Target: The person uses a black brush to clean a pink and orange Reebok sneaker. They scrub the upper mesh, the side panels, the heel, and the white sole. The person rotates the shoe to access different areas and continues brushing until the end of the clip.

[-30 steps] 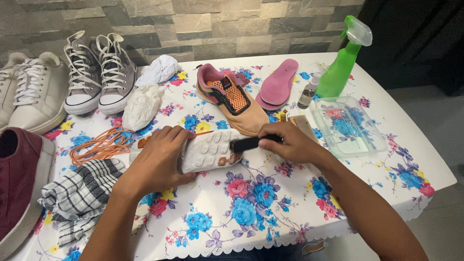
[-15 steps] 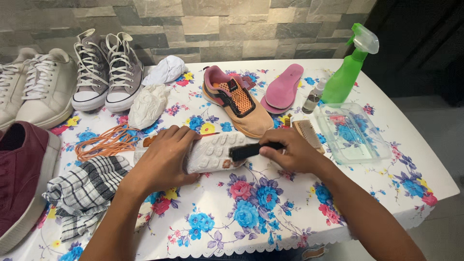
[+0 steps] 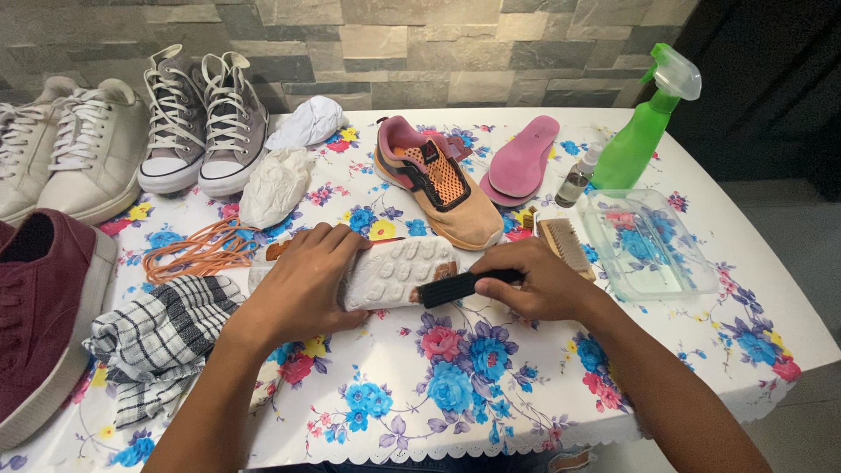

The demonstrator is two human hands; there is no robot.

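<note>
Since half a second ago, hardly anything has shifted: both hands stay put on the shoe. From the head camera, the left hand presses down, fingers wrapped over the upturned shoe, its white sole showing. Just right of that hold, the right hand is closed round a black brush, whose tip touches the sole. Beyond the right hand lies a wooden brush; left of the left hand, a checked cloth.

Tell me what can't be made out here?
- Upper of the overturned shoe: head view, covered by the left hand.
- Bristles of the black brush: turned away, its handle inside the right hand.
- Maroon shoe: cut by the left edge.
- Small bottle: too small to tell its contents.
</note>
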